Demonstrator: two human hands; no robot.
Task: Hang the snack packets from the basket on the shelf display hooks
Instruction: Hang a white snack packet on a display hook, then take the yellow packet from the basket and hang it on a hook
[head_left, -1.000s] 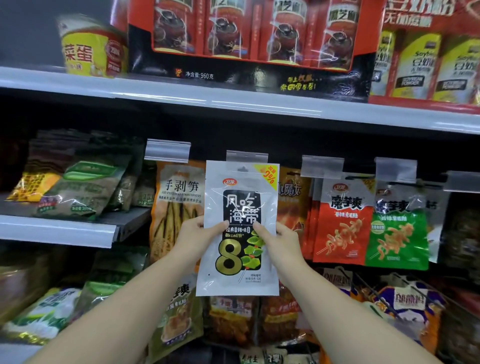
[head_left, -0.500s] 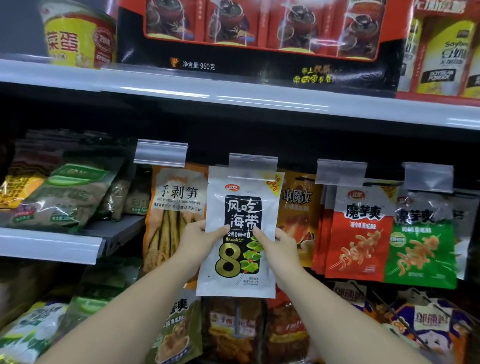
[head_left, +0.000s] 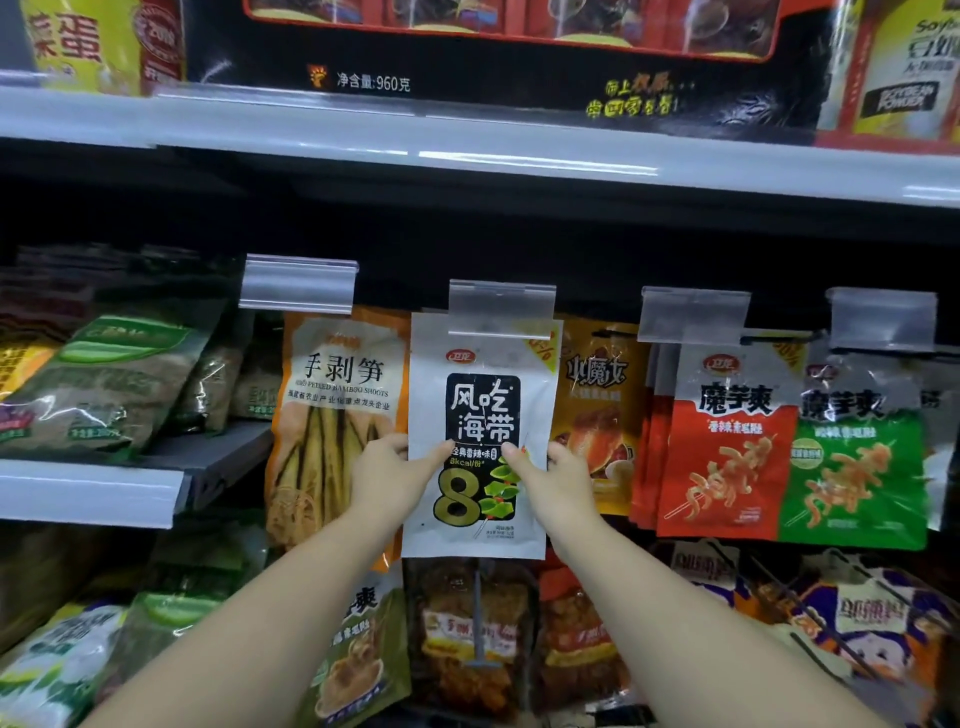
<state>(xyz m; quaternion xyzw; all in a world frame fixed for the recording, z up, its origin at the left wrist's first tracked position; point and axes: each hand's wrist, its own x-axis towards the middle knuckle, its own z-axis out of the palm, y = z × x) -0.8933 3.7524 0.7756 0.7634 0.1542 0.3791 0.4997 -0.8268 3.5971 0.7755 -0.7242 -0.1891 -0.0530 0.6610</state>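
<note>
1. Hanging is under way: the white seaweed packet (head_left: 480, 436) is held up, its top edge behind the clear label holder (head_left: 502, 312); whether it is hooked cannot be told.
2. It is pinched at mid-height by the left hand (head_left: 387, 480) and right hand (head_left: 558, 480).
3. Neighbouring hooks already carry the bamboo shoot packet (head_left: 337, 415) and red packet (head_left: 727, 441); the basket is not in view, so what remains cannot be told.

The white snack packet (head_left: 480, 441) looked like smooth, shiny plastic film, with soft glare near its top. The price tag holder (head_left: 502, 310) above it was clear, cloudy plastic. The red packet (head_left: 727, 447) and the green packet (head_left: 862, 457) shone too. The bamboo shoot packet (head_left: 337, 415) had a see-through plastic part. The shelf edge (head_left: 467, 150) looked smooth and painted grey, with bright light streaks.
</note>
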